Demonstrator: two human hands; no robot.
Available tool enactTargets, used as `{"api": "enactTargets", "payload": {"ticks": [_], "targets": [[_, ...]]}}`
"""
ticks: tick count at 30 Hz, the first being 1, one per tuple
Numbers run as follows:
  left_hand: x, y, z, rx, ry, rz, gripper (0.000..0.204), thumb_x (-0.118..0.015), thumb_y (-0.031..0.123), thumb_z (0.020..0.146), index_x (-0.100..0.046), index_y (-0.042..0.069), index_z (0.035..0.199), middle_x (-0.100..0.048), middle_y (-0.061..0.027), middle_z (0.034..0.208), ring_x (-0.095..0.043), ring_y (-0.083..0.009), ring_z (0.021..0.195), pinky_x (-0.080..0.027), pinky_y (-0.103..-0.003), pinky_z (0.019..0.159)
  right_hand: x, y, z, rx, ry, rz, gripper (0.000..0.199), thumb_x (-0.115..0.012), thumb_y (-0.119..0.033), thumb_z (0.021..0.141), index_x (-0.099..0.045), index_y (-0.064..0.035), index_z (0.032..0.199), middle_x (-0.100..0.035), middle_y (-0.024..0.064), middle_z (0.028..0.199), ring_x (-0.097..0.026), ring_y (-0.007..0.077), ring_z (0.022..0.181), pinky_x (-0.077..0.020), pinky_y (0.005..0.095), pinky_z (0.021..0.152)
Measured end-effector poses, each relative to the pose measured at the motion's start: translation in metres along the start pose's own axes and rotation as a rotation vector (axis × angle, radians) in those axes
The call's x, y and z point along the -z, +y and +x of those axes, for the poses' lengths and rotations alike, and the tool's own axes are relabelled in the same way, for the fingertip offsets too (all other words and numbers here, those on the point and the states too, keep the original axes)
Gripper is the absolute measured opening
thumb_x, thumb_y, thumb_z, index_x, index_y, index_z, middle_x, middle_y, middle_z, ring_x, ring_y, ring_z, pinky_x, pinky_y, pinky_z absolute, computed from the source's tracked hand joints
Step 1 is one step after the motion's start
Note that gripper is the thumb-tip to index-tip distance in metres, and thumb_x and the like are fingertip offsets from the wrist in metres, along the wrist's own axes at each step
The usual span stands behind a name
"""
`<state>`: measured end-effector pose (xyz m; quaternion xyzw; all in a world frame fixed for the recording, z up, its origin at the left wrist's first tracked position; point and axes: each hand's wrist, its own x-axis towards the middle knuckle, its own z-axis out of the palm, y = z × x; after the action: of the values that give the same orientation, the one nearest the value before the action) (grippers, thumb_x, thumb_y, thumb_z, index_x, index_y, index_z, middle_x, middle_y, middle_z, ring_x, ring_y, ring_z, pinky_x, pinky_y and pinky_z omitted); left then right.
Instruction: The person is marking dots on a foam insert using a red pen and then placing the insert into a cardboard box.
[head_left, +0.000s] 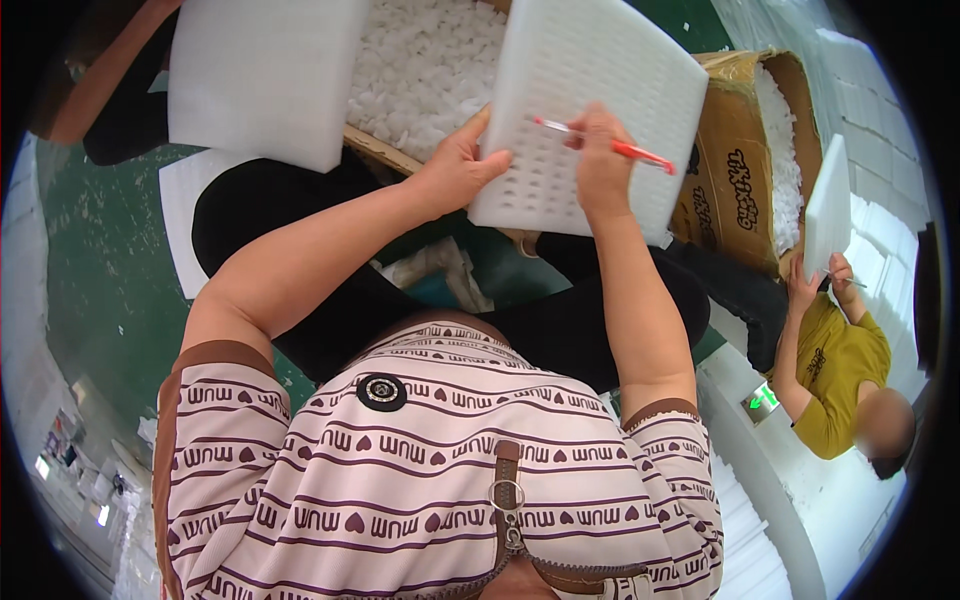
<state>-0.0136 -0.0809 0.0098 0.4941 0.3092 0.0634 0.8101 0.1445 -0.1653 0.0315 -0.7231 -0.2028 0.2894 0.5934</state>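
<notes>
A white foam sheet (655, 95) with rows of small holes stands tilted in front of me. My left hand (453, 172) grips its near left edge, thumb on the face and fingers mostly behind. In my right hand (602, 165) is a red pen (646, 157), held across the fingers, its pale end toward the left over the holes. Whether that end touches the foam cannot be made out, as the right hand is slightly blurred. Behind the sheet lies a heap of small white foam bits (425, 70) in a cardboard box (385, 152).
Another white foam sheet (262, 85) stands at the upper left, beside another person's arm (110, 75). To the right, a second cardboard box (735, 150) holds white bits. Beyond it a co-worker in a mustard shirt (845, 370) holds a white sheet (828, 210). Green floor (105, 270) shows at left.
</notes>
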Motion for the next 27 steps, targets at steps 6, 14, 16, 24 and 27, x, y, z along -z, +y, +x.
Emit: {"api": "enactTargets", "payload": {"ticks": [6,14,16,24,27], "targets": [[-0.002,0.000,-0.002,-0.023,0.007,-0.041,0.059,-0.050,0.005,0.090,-0.027,0.012,0.145,-0.063,-0.0120,0.109,-0.062,-0.0126,0.082,-0.051,-0.022,0.065,0.014,0.006,0.001,0.050,0.002,-0.117,0.026,-0.052,-0.020,0.092,-0.059,-0.0048,0.072,-0.061,0.0011,0.067,-0.050,0.0183,0.057,-0.0431,0.0283,0.068],[-0.006,-0.007,-0.003,-0.034,-0.004,0.038,0.063,-0.051,0.004,0.086,-0.028,0.009,0.144,-0.060,-0.0125,0.113,-0.060,-0.0133,0.087,-0.050,-0.022,0.073,0.005,0.026,0.008,0.629,-0.166,-0.738,0.022,-0.051,-0.017,0.091,-0.059,-0.0053,0.073,-0.059,0.0016,0.067,-0.050,0.0202,0.060,-0.0414,0.0294,0.065],[-0.006,-0.011,-0.003,-0.030,-0.010,0.053,0.063,-0.051,0.004,0.086,-0.028,0.008,0.144,-0.060,-0.0124,0.112,-0.060,-0.0134,0.087,-0.050,-0.022,0.073,0.003,0.029,0.009,0.666,-0.181,-0.804,0.022,-0.051,-0.017,0.091,-0.058,-0.0063,0.073,-0.060,0.0009,0.068,-0.050,0.0213,0.060,-0.0412,0.0296,0.067],[0.006,-0.016,0.006,-0.022,0.054,0.126,0.049,-0.051,0.007,0.088,-0.038,0.005,0.136,-0.062,-0.0117,0.108,-0.060,-0.0143,0.086,-0.051,-0.024,0.072,0.028,0.013,0.015,0.112,0.006,-0.082,0.033,-0.047,-0.025,0.096,-0.055,-0.0049,0.071,-0.051,0.0018,0.062,-0.046,0.0120,0.059,-0.0376,0.0231,0.058],[0.011,-0.015,0.010,0.018,0.092,0.061,0.044,-0.051,0.008,0.089,-0.041,0.004,0.132,-0.062,-0.0116,0.106,-0.061,-0.0148,0.085,-0.051,-0.024,0.072,0.030,0.012,0.013,0.004,0.057,0.060,0.036,-0.046,-0.028,0.097,-0.055,-0.0049,0.071,-0.051,0.0013,0.062,-0.045,0.0108,0.059,-0.0374,0.0217,0.059]]}}
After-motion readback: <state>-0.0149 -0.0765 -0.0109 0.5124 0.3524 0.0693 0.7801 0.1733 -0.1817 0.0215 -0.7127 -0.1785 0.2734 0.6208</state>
